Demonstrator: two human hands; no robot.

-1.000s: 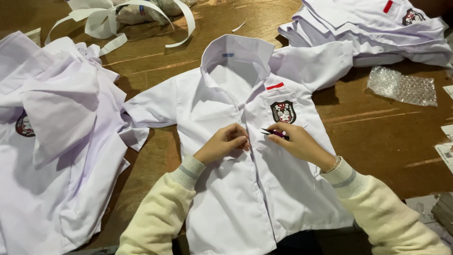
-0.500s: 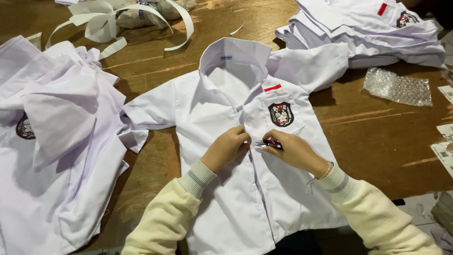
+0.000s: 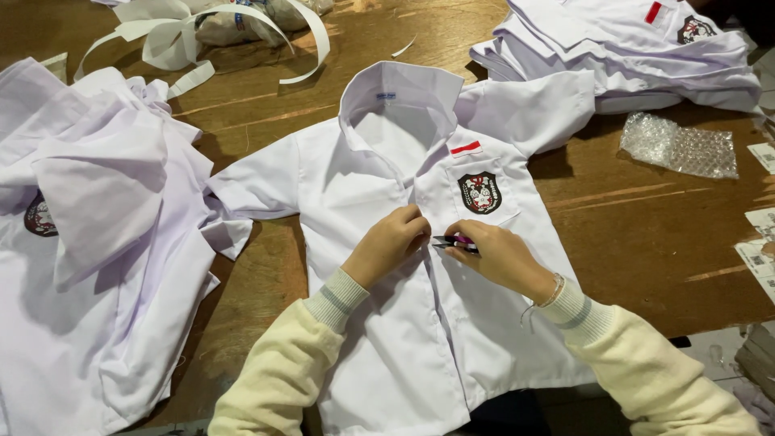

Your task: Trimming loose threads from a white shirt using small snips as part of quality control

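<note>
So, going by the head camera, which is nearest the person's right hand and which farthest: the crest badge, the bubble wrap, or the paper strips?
From the right hand:
1. Crest badge, on the shirt pocket just above it.
2. Bubble wrap, off to the upper right on the table.
3. Paper strips, far upper left.

We see a white shirt (image 3: 379, 339) of smooth, matt woven cloth lying on a counter (image 3: 646, 234) of brown wood with a worn, faintly glossy grain. Right of the shirt's collar lies a crinkled, shiny piece of clear bubble wrap (image 3: 680, 147); left of the collar, matt white paper strips (image 3: 234, 32) curl.
</note>
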